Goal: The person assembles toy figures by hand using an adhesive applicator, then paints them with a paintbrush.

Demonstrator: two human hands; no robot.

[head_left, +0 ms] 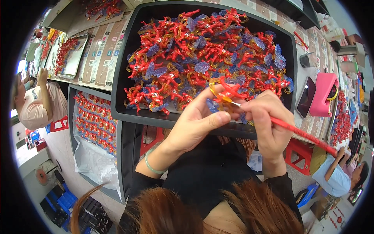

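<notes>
My left hand [198, 124] is closed around a small red figurine [230, 93] with a yellow translucent swirl and a bluish base, held over the near edge of a black tray. Between the fingers of my right hand [270, 124] is a thin red paintbrush [300, 132], its pale tip at the figurine. The black tray [119, 82] spreads out beyond both hands, heaped with similar red figurines [202, 54] on blue translucent bases. What my left fingertips touch on the figurine's far side is partly hidden.
Right of the tray lie a dark phone [306, 97], a pink holder [324, 93] and a grey cup [307, 59]. At left, a lower grey bin [121, 156] holds rows of figurines on white sheeting. Other people sit at left [41, 101] and right [335, 175]. Red stools [298, 156] stand below.
</notes>
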